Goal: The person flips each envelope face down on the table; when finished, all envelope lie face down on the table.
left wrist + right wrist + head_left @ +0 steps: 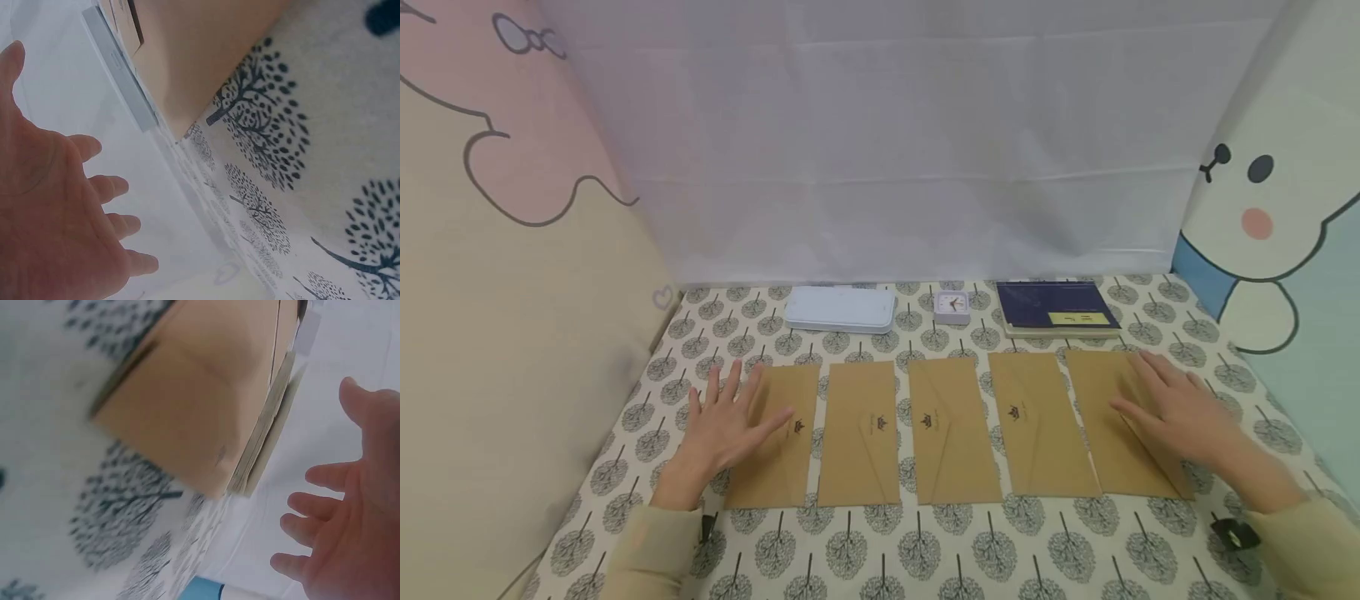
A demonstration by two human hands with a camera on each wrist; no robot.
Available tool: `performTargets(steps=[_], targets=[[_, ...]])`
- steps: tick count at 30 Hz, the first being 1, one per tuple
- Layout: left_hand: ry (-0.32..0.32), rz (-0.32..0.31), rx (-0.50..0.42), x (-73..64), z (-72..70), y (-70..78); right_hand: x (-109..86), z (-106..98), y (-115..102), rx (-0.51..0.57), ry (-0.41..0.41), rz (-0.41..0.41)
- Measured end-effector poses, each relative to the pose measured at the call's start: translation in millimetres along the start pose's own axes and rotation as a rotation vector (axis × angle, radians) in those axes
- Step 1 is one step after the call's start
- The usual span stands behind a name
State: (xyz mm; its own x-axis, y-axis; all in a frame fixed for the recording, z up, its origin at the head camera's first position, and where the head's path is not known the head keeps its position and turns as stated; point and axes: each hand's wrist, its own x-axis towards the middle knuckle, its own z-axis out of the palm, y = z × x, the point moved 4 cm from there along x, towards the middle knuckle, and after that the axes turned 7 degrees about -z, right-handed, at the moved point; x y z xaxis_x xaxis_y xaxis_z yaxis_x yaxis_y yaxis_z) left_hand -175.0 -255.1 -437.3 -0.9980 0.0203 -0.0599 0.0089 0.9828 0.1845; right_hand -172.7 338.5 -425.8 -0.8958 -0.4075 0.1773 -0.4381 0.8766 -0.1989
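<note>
Several brown kraft paper envelopes lie flat in a row, each upright with its short side toward me. My left hand (726, 429) is spread over the left edge of the leftmost envelope (771, 479), fingers extended and thumb reaching across it. At the other end, my right hand (1187, 417) hovers over the right side of the rightmost envelope (1105, 400), thumb apart from the fingers. Both wrist views show a bare palm holding nothing. Small dark crown prints mark the middle envelope (958, 458) and its neighbours; the rightmost one's flap stands slightly lifted.
Behind the row sit a pale flat case (840, 308), a small square clock (952, 307) and a dark blue book (1052, 302) with a yellow label. A tree-patterned cloth (850, 554) covers the table. White sheeting (880, 142) hangs behind, with cartoon-printed panels on both sides.
</note>
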Motion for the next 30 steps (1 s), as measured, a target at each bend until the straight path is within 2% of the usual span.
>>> performTargets(steps=[8, 12, 16, 21, 25, 30], targets=[[-0.004, -0.019, -0.003, -3.1, 0.8, -3.4, 26.8, -0.9, -30.6, -0.035, 0.036, -0.141], [-0.010, -0.023, -0.032, -4.0, 0.9, -4.6, 43.0, 1.8, -45.8, -0.026, 0.057, -0.222], [0.035, 0.022, -0.081, -3.8, -0.9, -2.8, 59.4, 5.6, -61.4, -0.064, 0.075, -0.283], [0.119, 0.085, -0.131, -3.7, -2.5, 0.4, 78.8, 13.4, -85.1, -0.035, -0.014, -0.256], [0.143, 0.078, -0.198, -3.5, -2.9, 0.4, 97.9, 25.8, -108.3, 0.058, -0.075, -0.254], [0.153, 0.041, -0.234, -5.7, -3.2, -0.6, 117.9, 39.5, -143.9, 0.067, -0.090, -0.307]])
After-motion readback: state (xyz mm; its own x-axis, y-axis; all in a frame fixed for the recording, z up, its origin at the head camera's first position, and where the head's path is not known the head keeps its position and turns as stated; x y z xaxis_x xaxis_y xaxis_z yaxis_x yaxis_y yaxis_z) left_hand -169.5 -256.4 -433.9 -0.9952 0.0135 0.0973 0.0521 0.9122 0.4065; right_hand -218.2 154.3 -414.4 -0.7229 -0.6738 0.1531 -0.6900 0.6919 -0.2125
